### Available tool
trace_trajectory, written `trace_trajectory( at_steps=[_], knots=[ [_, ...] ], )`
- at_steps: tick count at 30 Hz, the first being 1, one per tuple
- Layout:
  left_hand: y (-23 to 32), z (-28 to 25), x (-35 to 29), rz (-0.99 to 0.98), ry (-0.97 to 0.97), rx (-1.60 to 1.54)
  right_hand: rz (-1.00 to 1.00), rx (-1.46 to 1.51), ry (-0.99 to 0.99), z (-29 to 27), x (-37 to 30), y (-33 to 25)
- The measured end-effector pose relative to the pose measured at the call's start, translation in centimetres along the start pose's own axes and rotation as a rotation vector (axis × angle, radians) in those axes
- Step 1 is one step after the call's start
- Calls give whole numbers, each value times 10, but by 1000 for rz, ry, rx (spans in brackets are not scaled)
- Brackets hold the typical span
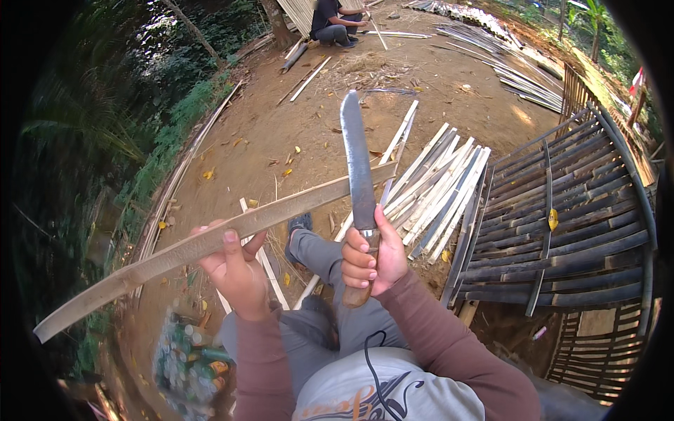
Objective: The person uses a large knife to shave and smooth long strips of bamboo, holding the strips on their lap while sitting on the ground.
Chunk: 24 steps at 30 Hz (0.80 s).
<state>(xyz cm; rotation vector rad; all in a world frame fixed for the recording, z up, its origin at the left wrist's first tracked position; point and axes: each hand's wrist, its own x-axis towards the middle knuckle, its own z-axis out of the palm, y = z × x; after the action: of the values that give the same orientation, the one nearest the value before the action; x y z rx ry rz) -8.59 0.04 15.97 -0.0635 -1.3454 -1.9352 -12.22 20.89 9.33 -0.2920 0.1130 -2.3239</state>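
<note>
My left hand (241,263) grips a long, flat bamboo strip (168,257), thumb on its near face and fingers behind. The strip slants from the lower left up to the right. My right hand (377,257) is wrapped round the wooden handle of a machete (361,165), whose broad blade points up and away from me. The blade crosses in front of the strip near its right end; whether the two touch I cannot tell. Beyond my right hand, a pile of split bamboo strips (449,189) lies on the ground.
A dark bamboo rack (562,231) stands at the right. Green bottles (203,353) lie at the lower left, near my legs. Another person (337,21) crouches at the far side, holding a strip. More bamboo strips (519,77) lie at the far right; dense plants border the left.
</note>
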Motion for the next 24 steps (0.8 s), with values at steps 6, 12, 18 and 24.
trace_trajectory(
  at_steps=[6, 12, 18, 24],
  knots=[
    [-10, 4, -8, 17, -59, 12, 164, -56, 20, 7, 3, 26],
    [-16, 4, -11, 12, -89, 23, 108, -145, 93, 8, 6, 23],
    [-13, 9, -12, -12, -18, -19, -622, -558, 469, -2, 24, -8],
    [-23, 21, -3, -127, -21, -58, -752, -499, 582, -13, 36, -38]
  ],
)
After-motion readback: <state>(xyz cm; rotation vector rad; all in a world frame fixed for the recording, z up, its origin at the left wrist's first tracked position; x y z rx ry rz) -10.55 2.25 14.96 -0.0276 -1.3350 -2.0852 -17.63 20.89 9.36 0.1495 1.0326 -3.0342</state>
